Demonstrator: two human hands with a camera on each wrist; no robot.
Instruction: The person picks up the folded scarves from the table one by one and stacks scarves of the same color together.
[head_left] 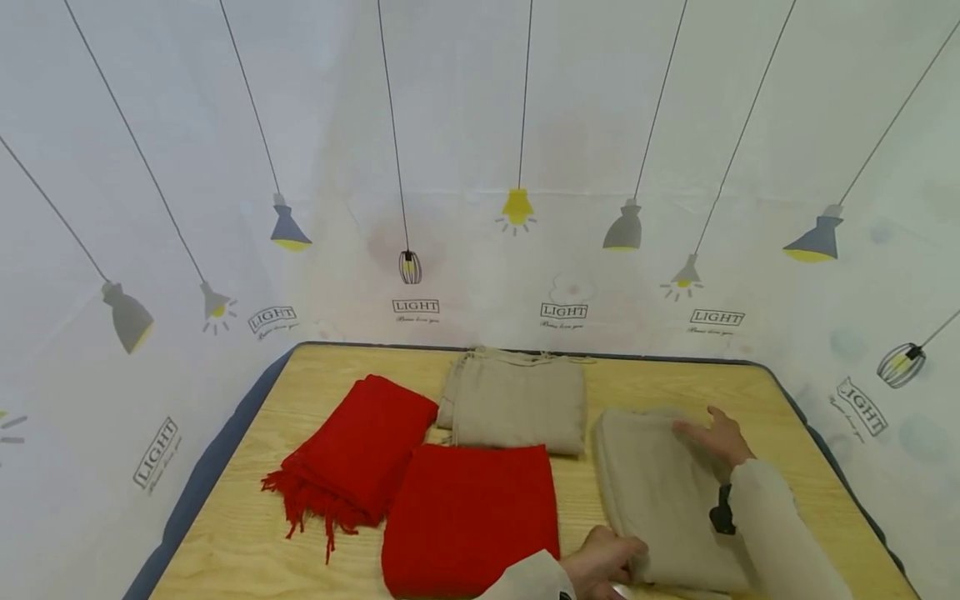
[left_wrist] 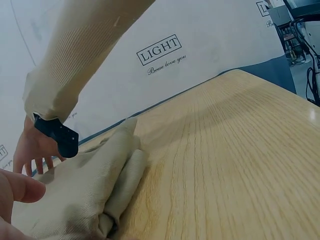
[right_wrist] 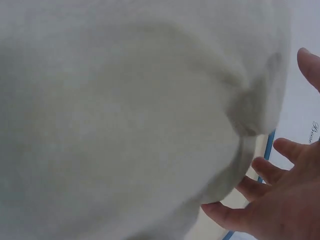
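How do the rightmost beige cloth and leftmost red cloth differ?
The beige cloth is pale, the red cloth vivid. The red cloth trails fringe; the beige cloth shows none. The right hand is at the beige cloth, not the red. Both lie folded on the wooden table.

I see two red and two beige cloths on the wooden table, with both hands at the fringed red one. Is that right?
Not quite: the left hand and right hand are both at the beige cloth on the right, not the fringed red one. The head view shows it; the rest stands.
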